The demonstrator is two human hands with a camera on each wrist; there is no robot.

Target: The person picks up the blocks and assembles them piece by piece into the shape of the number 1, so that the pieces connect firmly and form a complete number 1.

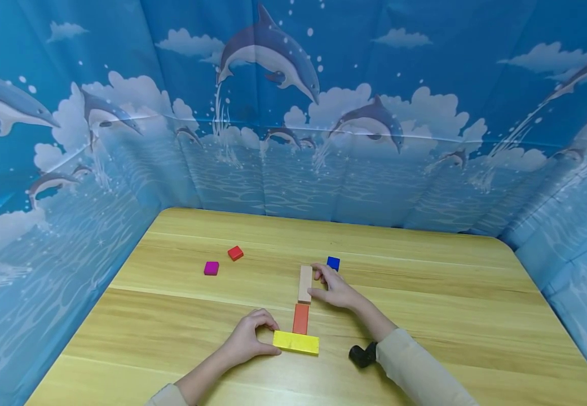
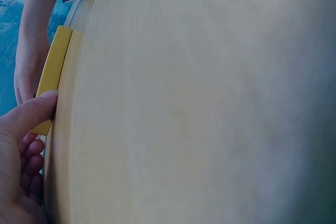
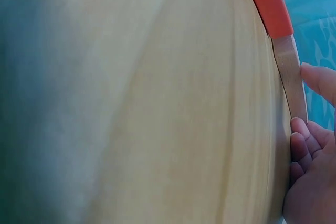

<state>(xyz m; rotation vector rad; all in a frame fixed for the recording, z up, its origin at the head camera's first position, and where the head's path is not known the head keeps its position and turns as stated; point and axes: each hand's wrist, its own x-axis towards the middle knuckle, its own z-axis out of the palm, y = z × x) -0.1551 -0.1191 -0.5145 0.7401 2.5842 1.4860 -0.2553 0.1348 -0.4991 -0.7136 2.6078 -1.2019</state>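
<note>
In the head view my left hand (image 1: 246,338) pinches the left end of a yellow block (image 1: 296,342) that lies crosswise on the table. The left wrist view has the thumb (image 2: 43,106) laid against this yellow block. An orange-red block (image 1: 300,319) extends away from the yellow one. Beyond it, end to end, lies a plain wooden block (image 1: 305,283). My right hand (image 1: 338,288) is along the wooden block's right side, thumb and forefinger spread apart. In the right wrist view the thumb tip (image 3: 306,72) meets this block's side, and fingertips are right at its end.
A small blue block (image 1: 333,263) lies just beyond my right hand. Farther left are a small red block (image 1: 235,253) and a magenta block (image 1: 211,268). A black object (image 1: 362,355) sits by the right sleeve. Dolphin-print curtains (image 1: 293,169) surround the wooden table (image 1: 450,304).
</note>
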